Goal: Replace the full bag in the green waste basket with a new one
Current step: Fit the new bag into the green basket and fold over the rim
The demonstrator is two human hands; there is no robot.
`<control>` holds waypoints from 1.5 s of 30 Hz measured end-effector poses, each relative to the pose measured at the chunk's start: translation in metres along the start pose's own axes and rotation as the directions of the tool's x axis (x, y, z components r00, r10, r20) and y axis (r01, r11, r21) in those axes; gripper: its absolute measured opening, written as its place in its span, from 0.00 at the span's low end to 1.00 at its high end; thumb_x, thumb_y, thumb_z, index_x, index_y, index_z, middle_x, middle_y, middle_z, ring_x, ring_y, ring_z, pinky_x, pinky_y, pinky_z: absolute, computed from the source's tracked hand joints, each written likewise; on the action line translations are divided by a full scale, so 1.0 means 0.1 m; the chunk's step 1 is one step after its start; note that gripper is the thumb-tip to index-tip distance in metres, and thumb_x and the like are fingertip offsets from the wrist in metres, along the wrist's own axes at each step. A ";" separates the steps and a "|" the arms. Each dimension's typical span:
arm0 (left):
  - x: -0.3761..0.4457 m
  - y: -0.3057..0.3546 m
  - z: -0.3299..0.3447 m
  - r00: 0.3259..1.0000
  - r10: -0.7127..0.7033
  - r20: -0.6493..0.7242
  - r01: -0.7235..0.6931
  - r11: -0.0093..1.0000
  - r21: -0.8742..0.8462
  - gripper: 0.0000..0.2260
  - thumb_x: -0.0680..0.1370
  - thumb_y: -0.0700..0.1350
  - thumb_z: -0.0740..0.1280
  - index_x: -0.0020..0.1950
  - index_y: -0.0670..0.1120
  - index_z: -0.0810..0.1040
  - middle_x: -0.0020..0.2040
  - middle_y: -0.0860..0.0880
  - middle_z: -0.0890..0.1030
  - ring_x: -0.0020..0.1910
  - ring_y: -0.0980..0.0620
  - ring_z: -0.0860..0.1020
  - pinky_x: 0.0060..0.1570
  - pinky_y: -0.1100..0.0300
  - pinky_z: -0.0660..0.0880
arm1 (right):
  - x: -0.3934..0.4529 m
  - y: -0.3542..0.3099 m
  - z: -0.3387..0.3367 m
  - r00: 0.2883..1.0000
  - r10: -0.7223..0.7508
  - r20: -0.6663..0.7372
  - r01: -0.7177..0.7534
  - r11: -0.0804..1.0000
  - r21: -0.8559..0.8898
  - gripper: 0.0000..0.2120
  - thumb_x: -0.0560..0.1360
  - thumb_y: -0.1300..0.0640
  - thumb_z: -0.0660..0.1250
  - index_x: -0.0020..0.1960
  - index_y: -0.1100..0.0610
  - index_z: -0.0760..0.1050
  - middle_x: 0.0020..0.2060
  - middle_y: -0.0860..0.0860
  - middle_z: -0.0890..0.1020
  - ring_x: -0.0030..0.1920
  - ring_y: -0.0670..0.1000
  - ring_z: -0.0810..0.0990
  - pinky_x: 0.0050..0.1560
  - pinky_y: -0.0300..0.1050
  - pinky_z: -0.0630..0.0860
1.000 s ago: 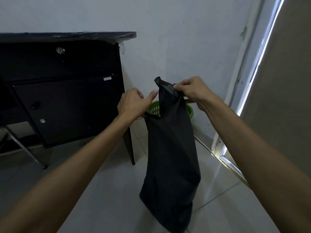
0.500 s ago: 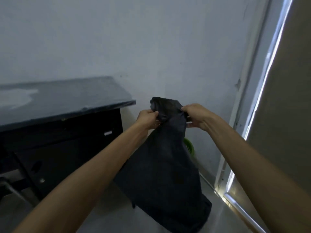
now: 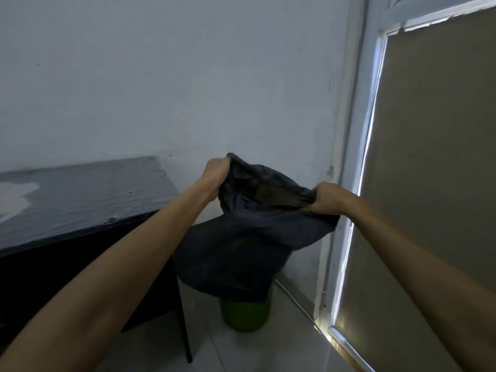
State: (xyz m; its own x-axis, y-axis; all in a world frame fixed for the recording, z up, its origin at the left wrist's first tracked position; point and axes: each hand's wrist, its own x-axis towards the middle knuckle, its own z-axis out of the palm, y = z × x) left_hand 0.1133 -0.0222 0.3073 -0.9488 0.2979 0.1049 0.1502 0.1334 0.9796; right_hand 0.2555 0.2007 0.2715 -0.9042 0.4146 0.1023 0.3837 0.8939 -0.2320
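Above the green basket [image 3: 245, 316] (beside a black desk [image 3: 80, 194]), left hand [image 3: 216, 170] and right hand [image 3: 326, 197] grip a dark bag [image 3: 241, 245].

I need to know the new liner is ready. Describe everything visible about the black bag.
The black bag looks like thin, crinkled dark plastic. It hangs in the air, its mouth pulled open between the left hand and the right hand, each gripping the rim. The body billows below, slack and seemingly empty, its bottom covering the top of the green basket beside the black desk.

Plain office corner: black desk [image 3: 80, 194], blinded window [image 3: 434, 183].
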 end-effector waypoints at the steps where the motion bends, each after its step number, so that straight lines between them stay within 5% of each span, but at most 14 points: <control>1: 0.01 0.02 -0.04 0.997 0.069 0.031 -0.072 0.994 0.088 0.16 0.79 0.53 0.62 0.54 0.42 0.76 0.52 0.43 0.81 0.41 0.49 0.77 0.40 0.56 0.74 | 0.01 0.08 -0.02 1.000 0.025 0.011 -0.024 0.996 -0.083 0.21 0.64 0.39 0.73 0.43 0.56 0.76 0.42 0.55 0.81 0.41 0.55 0.79 0.41 0.46 0.78; 3: 0.06 0.04 -0.11 0.955 0.233 0.184 -0.288 0.880 0.377 0.22 0.72 0.60 0.69 0.55 0.44 0.75 0.51 0.47 0.79 0.45 0.50 0.77 0.44 0.55 0.74 | 0.06 0.23 -0.05 0.998 0.068 0.018 -0.063 0.979 -0.196 0.16 0.65 0.44 0.71 0.41 0.56 0.72 0.41 0.55 0.79 0.40 0.56 0.78 0.42 0.46 0.77; 6: 0.23 0.07 -0.12 0.852 0.211 0.479 -0.523 0.341 0.781 0.31 0.66 0.62 0.76 0.61 0.46 0.72 0.54 0.49 0.77 0.51 0.48 0.76 0.51 0.53 0.75 | 0.26 0.37 -0.09 0.994 0.094 -0.057 -0.105 0.969 -0.225 0.11 0.71 0.51 0.69 0.39 0.57 0.71 0.42 0.56 0.80 0.36 0.54 0.76 0.37 0.44 0.73; 8: 0.41 0.05 -0.09 0.832 0.202 0.517 -0.539 0.071 0.839 0.25 0.69 0.57 0.75 0.59 0.46 0.75 0.55 0.46 0.79 0.51 0.46 0.77 0.50 0.53 0.75 | 0.48 0.42 -0.08 0.985 0.111 -0.135 -0.136 0.971 -0.197 0.09 0.73 0.54 0.67 0.41 0.59 0.72 0.40 0.54 0.77 0.37 0.53 0.75 0.36 0.44 0.71; 13: 0.86 -0.06 -0.03 0.845 0.322 0.427 -0.370 -0.223 0.902 0.08 0.78 0.39 0.62 0.55 0.42 0.77 0.53 0.40 0.79 0.51 0.39 0.79 0.47 0.50 0.74 | 1.11 0.46 0.10 0.968 0.201 -0.153 -0.207 0.978 -0.018 0.05 0.75 0.60 0.64 0.43 0.61 0.70 0.45 0.57 0.76 0.41 0.57 0.75 0.41 0.47 0.72; 17: 1.17 -0.17 -0.08 0.828 0.482 0.286 -0.240 -0.155 0.958 0.11 0.80 0.41 0.61 0.62 0.41 0.73 0.57 0.38 0.73 0.53 0.36 0.76 0.44 0.47 0.71 | 1.53 0.48 0.19 0.949 0.247 -0.198 -0.169 0.924 0.343 0.12 0.76 0.65 0.60 0.58 0.68 0.72 0.59 0.66 0.76 0.56 0.63 0.77 0.54 0.51 0.75; 22: 1.38 -0.29 -0.13 0.854 0.498 0.148 -0.190 0.035 0.981 0.10 0.79 0.40 0.61 0.59 0.42 0.75 0.56 0.38 0.77 0.56 0.35 0.75 0.47 0.47 0.72 | 1.62 0.32 0.33 0.960 0.172 -0.221 -0.019 0.828 0.561 0.12 0.73 0.68 0.55 0.51 0.69 0.75 0.44 0.62 0.78 0.44 0.61 0.79 0.47 0.55 0.77; 25: 1.41 -0.45 -0.17 0.910 0.403 0.094 -0.247 0.347 0.905 0.08 0.76 0.37 0.59 0.51 0.38 0.75 0.51 0.35 0.79 0.49 0.34 0.78 0.43 0.50 0.72 | 1.51 0.29 0.59 0.981 0.108 -0.158 0.007 0.807 0.591 0.10 0.72 0.55 0.63 0.40 0.63 0.73 0.34 0.58 0.76 0.34 0.56 0.76 0.36 0.48 0.71; 28: 1.37 -0.60 -0.20 0.950 0.297 0.101 -0.240 0.483 0.842 0.06 0.76 0.37 0.58 0.50 0.37 0.73 0.52 0.34 0.78 0.51 0.36 0.77 0.42 0.54 0.69 | 1.41 0.35 0.85 0.998 0.048 -0.051 -0.022 0.907 0.420 0.28 0.65 0.34 0.73 0.51 0.56 0.73 0.42 0.51 0.77 0.43 0.54 0.78 0.43 0.45 0.74; 30: 1.29 -0.68 -0.20 0.965 0.241 0.103 -0.187 0.357 0.915 0.15 0.77 0.49 0.62 0.56 0.40 0.71 0.56 0.37 0.77 0.53 0.38 0.77 0.46 0.52 0.70 | 1.41 0.46 0.99 0.999 0.024 -0.026 -0.018 0.977 0.212 0.37 0.63 0.35 0.76 0.59 0.59 0.69 0.48 0.53 0.76 0.47 0.56 0.77 0.45 0.47 0.75; 32: 1.24 -0.78 -0.19 0.970 0.199 0.140 -0.165 0.113 0.980 0.31 0.72 0.63 0.68 0.63 0.42 0.68 0.58 0.40 0.74 0.56 0.38 0.76 0.50 0.50 0.72 | 1.46 0.56 1.14 0.999 0.027 -0.032 -0.023 0.993 0.113 0.31 0.68 0.47 0.76 0.60 0.62 0.66 0.52 0.59 0.77 0.44 0.57 0.75 0.42 0.47 0.73; 35: 1.28 -0.98 -0.11 0.964 0.160 0.213 -0.198 -0.106 0.974 0.29 0.73 0.52 0.72 0.66 0.42 0.63 0.62 0.40 0.68 0.59 0.40 0.74 0.54 0.49 0.73 | 1.51 0.59 1.33 0.999 0.046 -0.008 -0.045 0.995 0.084 0.20 0.74 0.57 0.69 0.60 0.64 0.66 0.53 0.63 0.78 0.42 0.57 0.73 0.40 0.46 0.70; 38: 1.33 -1.12 0.02 0.966 0.167 0.197 -0.165 -0.188 0.968 0.25 0.76 0.44 0.68 0.69 0.43 0.61 0.64 0.40 0.67 0.61 0.41 0.72 0.54 0.52 0.71 | 1.59 0.58 1.52 0.998 -0.001 0.059 -0.005 0.994 0.111 0.13 0.75 0.59 0.65 0.58 0.63 0.70 0.54 0.62 0.78 0.49 0.60 0.78 0.43 0.44 0.69; 45: 1.54 -1.59 0.26 0.941 0.276 0.198 -0.126 -0.258 0.958 0.33 0.73 0.47 0.69 0.73 0.46 0.56 0.71 0.41 0.61 0.65 0.42 0.66 0.62 0.54 0.64 | 1.82 0.56 2.03 0.994 -0.057 0.091 0.031 0.962 0.272 0.12 0.76 0.66 0.60 0.59 0.66 0.71 0.57 0.63 0.77 0.54 0.60 0.77 0.45 0.45 0.71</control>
State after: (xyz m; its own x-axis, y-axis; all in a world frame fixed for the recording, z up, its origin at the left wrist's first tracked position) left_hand -0.0499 0.0270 0.1630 -0.7958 0.5045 0.3349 0.3470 0.8332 -0.4305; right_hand 0.0747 0.2916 0.0804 -0.9381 0.3454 0.0270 0.2904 0.8263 -0.4826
